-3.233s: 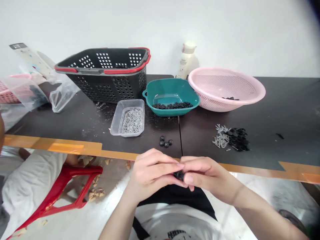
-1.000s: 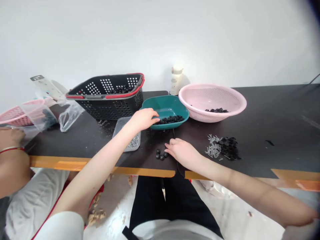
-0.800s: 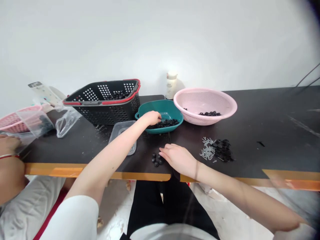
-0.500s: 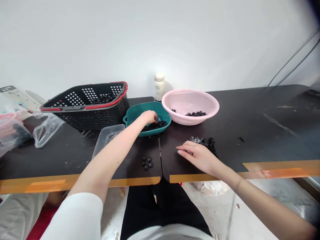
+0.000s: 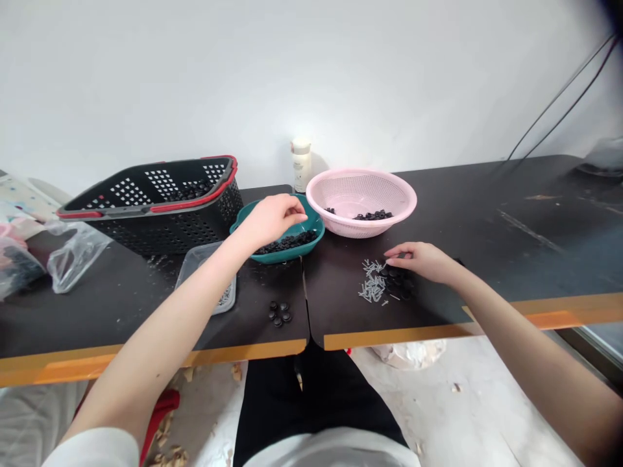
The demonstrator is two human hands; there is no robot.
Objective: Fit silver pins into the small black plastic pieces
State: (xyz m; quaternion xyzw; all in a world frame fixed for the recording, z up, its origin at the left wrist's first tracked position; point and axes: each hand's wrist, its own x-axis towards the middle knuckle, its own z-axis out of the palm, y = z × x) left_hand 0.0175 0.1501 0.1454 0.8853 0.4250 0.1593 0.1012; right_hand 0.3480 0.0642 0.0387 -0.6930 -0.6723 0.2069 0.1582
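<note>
Above the teal basin (image 5: 287, 256) is my left hand (image 5: 272, 219), its fingers curled together; anything in them is hidden. Small black parts (image 5: 292, 241) lie in the basin beneath it. My right hand (image 5: 424, 261) is closed at the fingertips over a pile of black round caps (image 5: 398, 282). Whatever it pinches is too small to make out. Loose silver screws (image 5: 372, 288) are spread just left of those caps. Several black round pieces (image 5: 279, 314) sit in a small cluster near the table's front edge.
A black perforated basket (image 5: 185, 227) with red-trimmed handles stands back left. A pink colander (image 5: 360, 227) holds black parts. Behind stands a white bottle (image 5: 301, 165). A clear tray (image 5: 232, 295) with screws lies under my left forearm, and a plastic bag (image 5: 73, 263) lies left.
My left hand has lifted out of the black parts in the teal basin. My right hand has moved right and away from me, uncovering the screws.
</note>
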